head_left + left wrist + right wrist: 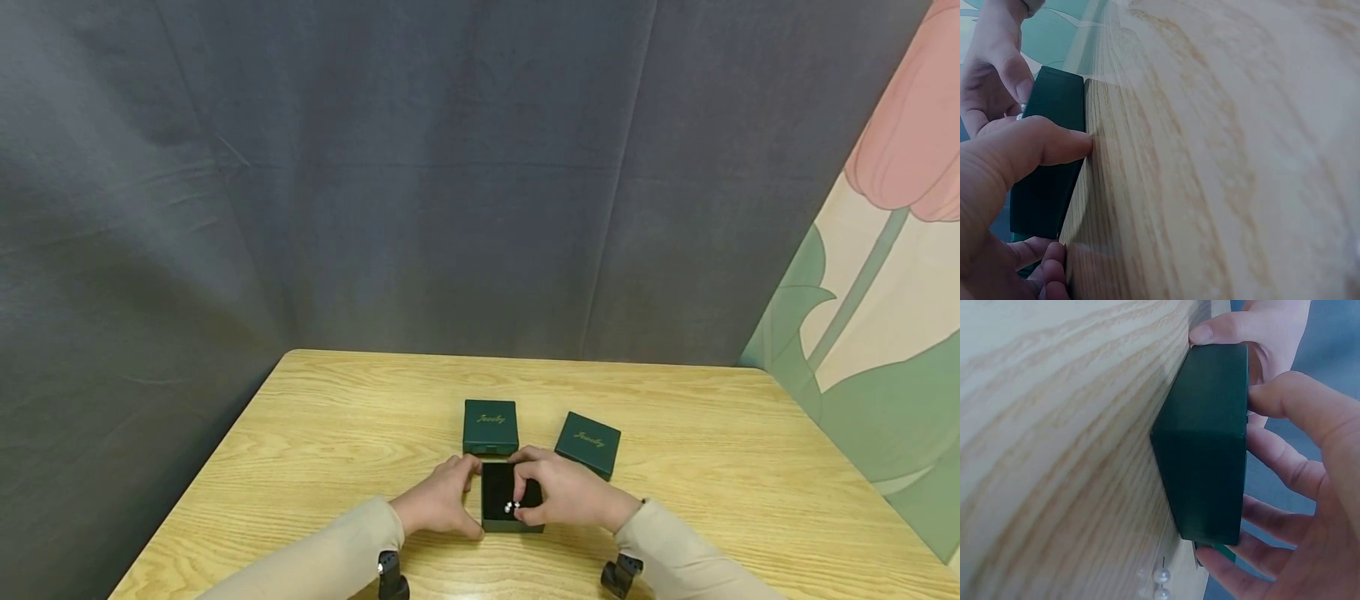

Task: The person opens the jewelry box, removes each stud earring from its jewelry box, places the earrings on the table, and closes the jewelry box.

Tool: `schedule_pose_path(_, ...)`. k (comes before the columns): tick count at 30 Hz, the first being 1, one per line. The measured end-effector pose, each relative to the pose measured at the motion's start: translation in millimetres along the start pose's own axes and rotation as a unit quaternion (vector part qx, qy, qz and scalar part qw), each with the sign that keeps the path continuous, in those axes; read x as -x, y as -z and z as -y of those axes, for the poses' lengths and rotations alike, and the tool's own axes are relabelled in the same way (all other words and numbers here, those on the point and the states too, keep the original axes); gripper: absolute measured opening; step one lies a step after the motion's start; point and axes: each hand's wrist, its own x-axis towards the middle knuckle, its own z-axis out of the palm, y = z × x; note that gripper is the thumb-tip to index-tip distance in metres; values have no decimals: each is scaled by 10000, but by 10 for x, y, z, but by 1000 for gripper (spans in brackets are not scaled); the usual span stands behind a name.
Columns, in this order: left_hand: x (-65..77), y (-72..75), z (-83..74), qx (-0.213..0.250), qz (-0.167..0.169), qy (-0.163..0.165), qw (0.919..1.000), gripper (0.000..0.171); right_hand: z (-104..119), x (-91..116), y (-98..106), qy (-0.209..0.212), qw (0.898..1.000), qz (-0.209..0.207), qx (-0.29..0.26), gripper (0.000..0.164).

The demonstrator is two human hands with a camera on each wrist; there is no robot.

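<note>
An open dark green jewelry box with a black lining sits near the front of the table. My left hand grips its left side, with the thumb at the near corner and the fingers at the far one. From the right, my right hand reaches over the box, thumb and index finger pinching a small shiny piece of jewelry at the lining. The box's green side wall fills the middle of the right wrist view, where the fingers partly hide the opening.
Behind the open box lies a green square piece lettered "Jewelry"; a second lettered green piece lies turned to the right, beside the right hand. Pearl beads show low in the right wrist view. A grey curtain hangs behind the wooden table.
</note>
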Motion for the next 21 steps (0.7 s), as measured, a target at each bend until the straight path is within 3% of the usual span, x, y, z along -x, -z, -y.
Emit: schedule_pose_path(21, 4, -1, -3, -30, 6, 5, 10000, 77, 4, -2, 7, 43, 10000, -14, 85, 14)
